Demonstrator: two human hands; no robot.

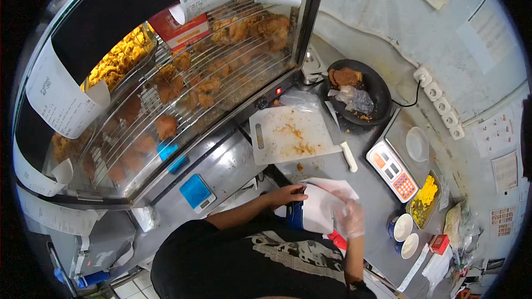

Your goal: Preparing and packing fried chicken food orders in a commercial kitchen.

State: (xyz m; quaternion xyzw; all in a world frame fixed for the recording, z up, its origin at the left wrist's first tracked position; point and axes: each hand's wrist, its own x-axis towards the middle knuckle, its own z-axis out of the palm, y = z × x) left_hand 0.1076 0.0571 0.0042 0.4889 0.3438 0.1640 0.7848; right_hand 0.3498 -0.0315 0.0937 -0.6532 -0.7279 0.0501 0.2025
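At the counter's near edge I hold a white paper piece with a blue side (318, 211), perhaps a food box or bag; its exact form cannot be told. My left hand (286, 195) is bare and grips its upper left edge. On the right side, my right hand (351, 218), in a clear plastic glove and slightly blurred, has its fingers on the paper. Something red (337, 238) shows just below. Beyond the paper lies a white cutting board (274, 133) scattered with crumbs, with a white-handled knife (349, 157) at its right.
A glass warming cabinet (232, 112) with fried chicken (166, 126) fills the left. A blue-topped scale (195, 191) sits below it. Rightward are a black bowl (380, 91), a larger scale (392, 170), a metal tray of yellow food (428, 191) and two cups (403, 227) (410, 246).
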